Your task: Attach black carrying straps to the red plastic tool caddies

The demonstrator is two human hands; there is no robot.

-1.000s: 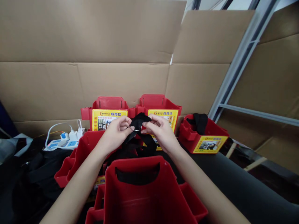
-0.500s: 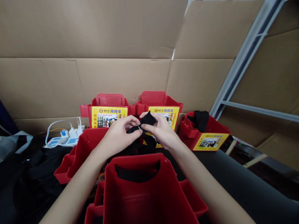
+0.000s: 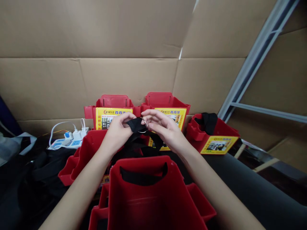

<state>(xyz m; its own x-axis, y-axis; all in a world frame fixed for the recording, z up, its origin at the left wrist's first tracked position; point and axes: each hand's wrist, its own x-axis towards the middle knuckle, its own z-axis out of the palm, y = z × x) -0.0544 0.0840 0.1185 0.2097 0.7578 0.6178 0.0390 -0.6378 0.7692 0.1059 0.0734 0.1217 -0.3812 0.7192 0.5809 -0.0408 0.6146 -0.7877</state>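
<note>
Red bins crowd around the black strap.

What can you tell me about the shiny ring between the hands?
The ring is thin, curved and silvery, and looks like metal. It is held up beyond the nearest red bin. The right hand touches it, and the black strap pinched in the left hand meets it. Whether the strap goes through it, I can't tell.

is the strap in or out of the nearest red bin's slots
In: the black strap crosses inside the red bin, disappearing at both slots.
</note>
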